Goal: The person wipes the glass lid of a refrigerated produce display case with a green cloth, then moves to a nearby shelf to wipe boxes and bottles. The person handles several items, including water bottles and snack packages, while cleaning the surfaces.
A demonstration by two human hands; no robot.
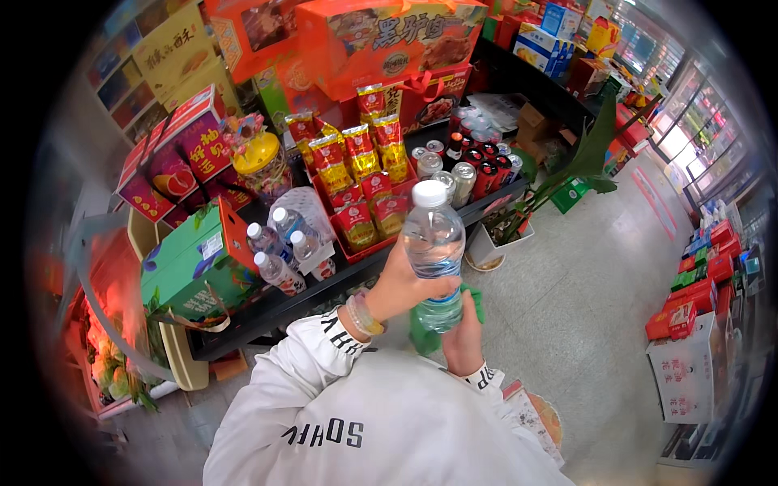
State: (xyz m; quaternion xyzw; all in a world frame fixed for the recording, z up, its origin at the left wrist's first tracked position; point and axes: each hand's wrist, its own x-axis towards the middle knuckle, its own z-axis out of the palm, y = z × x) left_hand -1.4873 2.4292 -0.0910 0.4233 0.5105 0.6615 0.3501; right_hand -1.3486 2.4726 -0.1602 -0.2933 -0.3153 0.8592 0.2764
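A clear plastic water bottle (433, 234) with a white screw cap stands nearly upright in front of my chest. My left hand (395, 285) is wrapped around its middle, thumb across the front. Low on the bottle's right side, my right hand (465, 340) holds a green cloth (423, 335) at the base; part of the cloth hides behind the bottle and fingers. On the black shelf just beyond are a red display box (349, 254) of red-and-gold sachets (358, 152), several drink cans (465, 176), and several small white-capped bottles (276, 273).
Left of the small bottles are a green carton (194, 261), a yellow-lidded jar (258, 155) and purple-red gift boxes (176, 158). Orange gift boxes (389, 42) rise behind. A potted plant (501, 234) stands on the floor at the shelf's right end. Stacked cartons (681, 370) line the far right.
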